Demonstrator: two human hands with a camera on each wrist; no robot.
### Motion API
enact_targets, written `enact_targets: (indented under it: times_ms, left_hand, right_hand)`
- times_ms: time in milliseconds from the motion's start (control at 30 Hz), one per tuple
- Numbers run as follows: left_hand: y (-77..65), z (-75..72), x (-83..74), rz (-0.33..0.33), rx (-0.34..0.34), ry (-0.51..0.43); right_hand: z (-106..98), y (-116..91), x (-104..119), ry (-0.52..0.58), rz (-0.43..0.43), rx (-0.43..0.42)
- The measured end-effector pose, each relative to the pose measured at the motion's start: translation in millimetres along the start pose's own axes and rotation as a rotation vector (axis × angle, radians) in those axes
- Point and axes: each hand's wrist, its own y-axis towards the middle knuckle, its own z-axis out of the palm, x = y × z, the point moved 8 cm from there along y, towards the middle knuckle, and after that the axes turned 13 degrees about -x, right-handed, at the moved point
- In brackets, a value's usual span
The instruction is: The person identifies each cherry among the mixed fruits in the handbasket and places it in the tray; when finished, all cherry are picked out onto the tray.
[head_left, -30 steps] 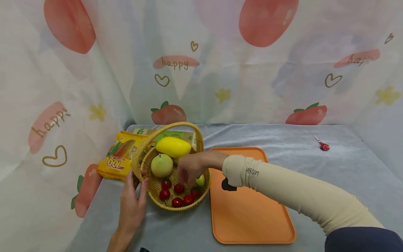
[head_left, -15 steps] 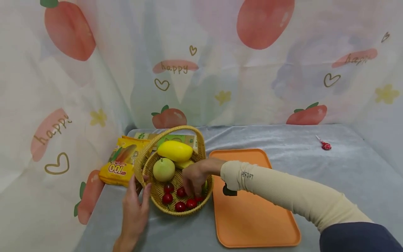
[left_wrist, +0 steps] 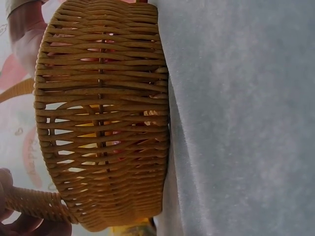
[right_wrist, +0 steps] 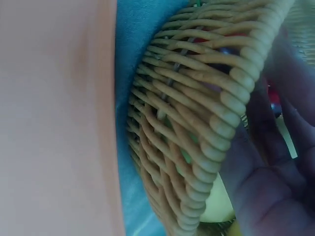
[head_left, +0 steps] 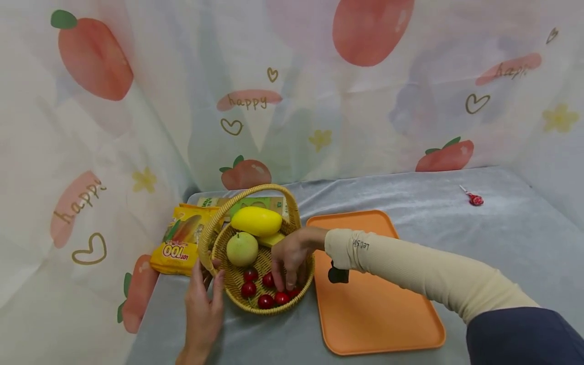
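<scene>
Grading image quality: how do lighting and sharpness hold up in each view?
Head: soft light, pale sheen on the grey velvety cloth; left wrist: weave of the tan wicker basket legible; right wrist: bluish cast, the bare right hand shadowed, the rectangular orange tray blurred and washed pale.

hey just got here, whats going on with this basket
A person's left hand holds the basket by the base of its handle, while the right hand reaches inside among the cherries; whether it grips one can't be made out. A round green fruit and a yellow one also lie in there. An orange tray sits beside the basket, under the right forearm.
</scene>
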Motion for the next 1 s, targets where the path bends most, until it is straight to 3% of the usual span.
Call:
enact_targets:
  times_ms: [233,433,800,1000]
  left_hand:
    - [-4.9,1.5,2.7,-0.021,-0.01,0.023]
    - [-5.6,-1.3,6.8,-0.072,-0.001,0.041]
    - [-0.5,-2.3,1.8,-0.023,0.007,-0.014]
    - [1.5,1.2,3.4,-0.048,0.023,-0.011]
  right_hand:
    - [4.1,1.8,-6.5,0.021,0.025,0.014]
    - [7.6,4.7,-4.1,0.005,-0.001,-0.011]
    - [6.3,4.5,-0.4,-0.034,-0.066,-0.048]
    - [6.3,3.2,1.9,-0.025,-0.105,-0.082]
